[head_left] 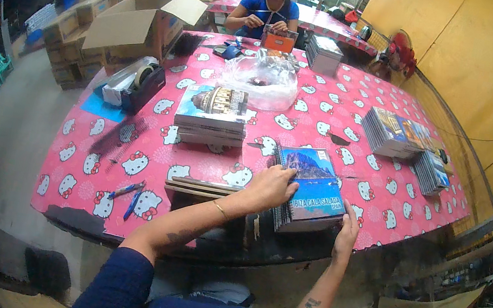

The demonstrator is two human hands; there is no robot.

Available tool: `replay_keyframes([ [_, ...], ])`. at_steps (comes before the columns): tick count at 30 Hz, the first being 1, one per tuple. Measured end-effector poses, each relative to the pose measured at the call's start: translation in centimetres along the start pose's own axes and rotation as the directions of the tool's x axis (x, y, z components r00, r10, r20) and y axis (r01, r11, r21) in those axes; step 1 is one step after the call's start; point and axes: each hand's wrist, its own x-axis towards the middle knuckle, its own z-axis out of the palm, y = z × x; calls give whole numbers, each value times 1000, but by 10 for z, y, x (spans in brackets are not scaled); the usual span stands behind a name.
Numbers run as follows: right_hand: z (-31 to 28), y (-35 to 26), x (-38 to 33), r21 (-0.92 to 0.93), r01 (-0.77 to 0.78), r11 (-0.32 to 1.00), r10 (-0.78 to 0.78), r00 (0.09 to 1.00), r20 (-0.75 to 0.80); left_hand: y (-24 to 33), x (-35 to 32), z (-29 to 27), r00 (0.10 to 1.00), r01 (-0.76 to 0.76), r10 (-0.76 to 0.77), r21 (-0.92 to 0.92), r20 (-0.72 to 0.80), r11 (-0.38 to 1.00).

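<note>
A stack of spiral notebooks (314, 204) lies at the near table edge in front of me; the top cover shows a dark rocky mountain over blue water. My left hand (272, 188) rests on the left side of the top notebook, its fingers bent over the cover by the wire spine. Along the stack's right edge stands my right hand (347, 231), fingers stretched upward and touching the side. Left of the stack, flat boards (201, 188) lie near my left forearm. Behind them is another notebook stack (212, 115) with a domed building on its cover.
Pens (132, 203) lie at the near left, below a tape dispenser (141, 81). An open carton (127, 26) stands far left. Plastic wrap (262, 81) sits mid-table. More notebook stacks (393, 133) stand right. Across the table, a person (263, 13) holds an orange-covered item.
</note>
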Motion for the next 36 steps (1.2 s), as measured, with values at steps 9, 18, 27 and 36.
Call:
replay_keyframes([
  [9,71,-25,-24,-696,491,524,-762,635,-126,-18,100,-1,923,-210,255,178,-288,961],
  [18,96,-10,-17,-656,501,565,-660,752,7,-16,131,20,986,47,-67,129,155,991],
  [27,107,-64,-40,-729,399,557,-560,828,25,-154,47,-126,972,-123,185,353,-148,927],
  [36,219,-77,-76,-265,632,728,-442,728,524,-213,-13,-114,914,-121,316,574,-254,810],
])
